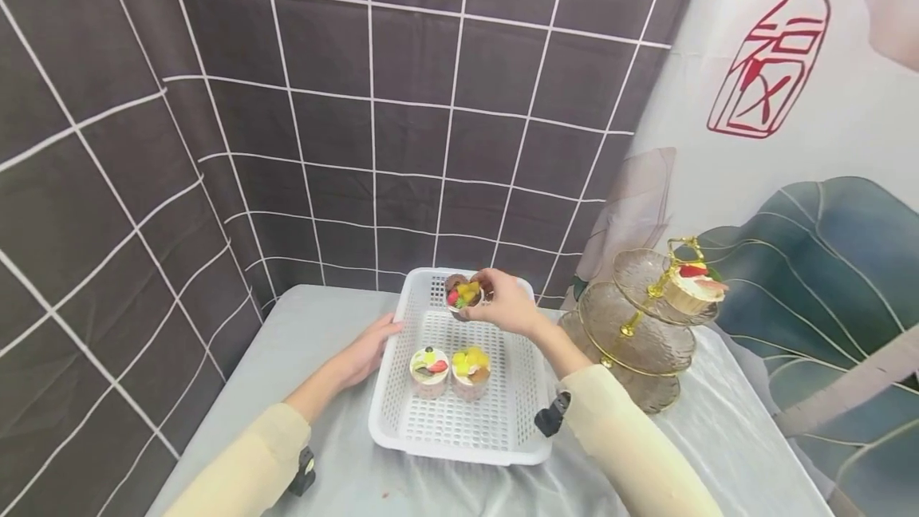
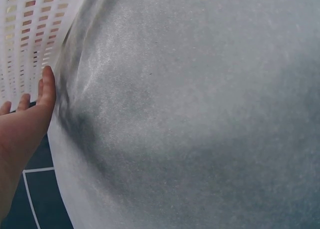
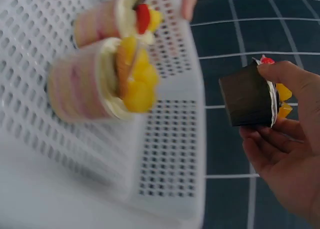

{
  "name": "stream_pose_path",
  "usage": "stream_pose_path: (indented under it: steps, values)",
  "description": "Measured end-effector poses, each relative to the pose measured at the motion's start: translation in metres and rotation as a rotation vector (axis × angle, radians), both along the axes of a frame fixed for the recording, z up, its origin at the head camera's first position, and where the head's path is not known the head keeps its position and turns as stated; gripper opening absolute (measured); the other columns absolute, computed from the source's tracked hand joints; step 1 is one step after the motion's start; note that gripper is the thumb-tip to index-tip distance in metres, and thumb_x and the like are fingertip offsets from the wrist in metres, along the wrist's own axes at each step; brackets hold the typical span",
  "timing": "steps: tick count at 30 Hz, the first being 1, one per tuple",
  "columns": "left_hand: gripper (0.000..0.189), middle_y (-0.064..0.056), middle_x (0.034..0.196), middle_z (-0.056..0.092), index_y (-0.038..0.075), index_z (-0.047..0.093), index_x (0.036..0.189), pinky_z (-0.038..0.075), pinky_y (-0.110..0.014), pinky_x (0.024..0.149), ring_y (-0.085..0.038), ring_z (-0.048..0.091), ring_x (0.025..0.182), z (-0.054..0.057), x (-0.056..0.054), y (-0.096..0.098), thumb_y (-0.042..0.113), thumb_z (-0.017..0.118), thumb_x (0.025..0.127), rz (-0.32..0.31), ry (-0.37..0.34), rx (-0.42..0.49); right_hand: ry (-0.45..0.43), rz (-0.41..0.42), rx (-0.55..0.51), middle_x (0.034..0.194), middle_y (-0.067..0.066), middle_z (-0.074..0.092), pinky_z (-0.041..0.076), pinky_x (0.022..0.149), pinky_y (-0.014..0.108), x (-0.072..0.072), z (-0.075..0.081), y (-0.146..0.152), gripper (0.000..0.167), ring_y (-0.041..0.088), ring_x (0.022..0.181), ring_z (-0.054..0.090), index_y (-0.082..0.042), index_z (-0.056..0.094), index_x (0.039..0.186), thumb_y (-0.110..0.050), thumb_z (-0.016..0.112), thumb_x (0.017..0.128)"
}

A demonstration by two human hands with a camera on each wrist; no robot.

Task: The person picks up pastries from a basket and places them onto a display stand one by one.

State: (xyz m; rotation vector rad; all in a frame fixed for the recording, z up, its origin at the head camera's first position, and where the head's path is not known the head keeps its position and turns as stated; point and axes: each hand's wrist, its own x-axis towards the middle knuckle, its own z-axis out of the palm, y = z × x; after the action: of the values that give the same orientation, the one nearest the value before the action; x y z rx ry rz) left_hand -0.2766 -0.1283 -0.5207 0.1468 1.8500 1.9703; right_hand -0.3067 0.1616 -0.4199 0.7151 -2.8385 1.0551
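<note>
My right hand (image 1: 506, 305) pinches a fruit-topped cupcake (image 3: 247, 96) in a dark cup, over the far end of a white perforated plastic basket (image 1: 531, 389). Yellow and red fruit pieces show on its top. My left hand (image 1: 369, 351) rests against the basket's left side, its fingers fairly straight along the outer wall in the left wrist view. Inside the basket, two dessert cups stand side by side: one cup (image 1: 429, 373) topped with cream and mixed fruit, the other cup (image 1: 471, 373) with yellow fruit pieces.
To the right stands a three-tier stand (image 1: 653, 341) with gold trim and glass-like plates. A fruit-topped tart (image 1: 692, 290) sits on its top tier. A pale grey cloth (image 1: 323, 437) covers the table, and a dark curtain with white grid lines (image 1: 409, 134) hangs behind.
</note>
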Motion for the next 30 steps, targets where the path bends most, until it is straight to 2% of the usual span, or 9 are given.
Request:
stream_pose_path:
  steps: [4,8,13,18,22,25,28,30]
  values:
    - [0.062,-0.024,0.166,0.037,0.013,0.024,0.168,0.038,-0.059,0.122,-0.045,0.036,0.153,0.001,0.0,-0.003,0.035,0.043,0.113,0.001,-0.003,0.001,0.107,0.007,-0.047,0.119,0.012,0.071,0.061,0.096,0.046,0.018,0.028,0.023,0.06,0.029,0.107,0.069,-0.001,0.065,0.13,-0.027,0.09,0.082]
    - [0.063,-0.024,0.167,0.035,0.013,0.021,0.169,0.036,-0.059,0.123,-0.045,0.034,0.153,0.002,0.001,-0.005,0.035,0.041,0.114,-0.006,-0.005,0.003,0.149,-0.062,-0.116,0.123,0.014,0.071,0.059,0.099,0.052,0.04,0.046,0.042,0.06,0.033,0.11,0.07,-0.002,0.063,0.132,-0.023,0.091,0.083]
    - [0.063,-0.024,0.168,0.033,0.013,0.019,0.169,0.034,-0.059,0.124,-0.045,0.033,0.154,0.004,0.002,-0.004,0.034,0.04,0.114,-0.014,-0.011,0.011,0.164,-0.253,-0.229,0.119,0.014,0.071,0.057,0.1,0.052,0.067,0.059,0.063,0.061,0.034,0.111,0.07,-0.004,0.063,0.133,-0.022,0.092,0.083]
    - [0.064,-0.024,0.168,0.033,0.014,0.019,0.169,0.034,-0.059,0.124,-0.045,0.032,0.155,0.005,0.002,-0.001,0.036,0.041,0.113,-0.021,-0.018,0.008,0.272,-0.437,-0.272,0.121,0.019,0.07,0.055,0.097,0.048,0.082,0.064,0.08,0.058,0.035,0.112,0.066,0.001,0.063,0.131,-0.022,0.091,0.084]
    - [0.065,-0.024,0.168,0.033,0.014,0.019,0.169,0.034,-0.059,0.124,-0.045,0.032,0.154,0.004,0.002,0.0,0.036,0.042,0.113,-0.016,-0.026,0.009,0.366,-0.621,-0.333,0.12,0.023,0.068,0.053,0.096,0.047,0.094,0.065,0.091,0.058,0.037,0.109,0.066,0.006,0.063,0.128,-0.019,0.09,0.083]
    - [0.065,-0.024,0.168,0.033,0.014,0.019,0.169,0.033,-0.06,0.124,-0.046,0.032,0.154,0.004,0.002,0.0,0.036,0.042,0.113,-0.013,-0.027,0.015,0.431,-0.741,-0.37,0.118,0.023,0.067,0.051,0.093,0.038,0.099,0.065,0.098,0.058,0.035,0.105,0.065,0.008,0.064,0.127,-0.02,0.091,0.083]
    - [0.066,-0.024,0.169,0.031,0.013,0.017,0.17,0.033,-0.06,0.124,-0.046,0.031,0.155,0.004,0.001,0.0,0.036,0.042,0.113,-0.021,-0.024,0.021,0.496,-0.828,-0.404,0.112,0.022,0.066,0.045,0.087,0.027,0.099,0.065,0.107,0.059,0.03,0.099,0.063,0.009,0.064,0.125,-0.022,0.091,0.083]
    - [0.067,-0.024,0.169,0.03,0.013,0.016,0.17,0.032,-0.06,0.124,-0.045,0.031,0.155,0.004,0.001,0.001,0.037,0.042,0.113,-0.027,-0.024,0.022,0.534,-0.877,-0.423,0.108,0.021,0.065,0.041,0.085,0.024,0.098,0.066,0.113,0.06,0.026,0.096,0.06,0.009,0.065,0.124,-0.025,0.092,0.082]
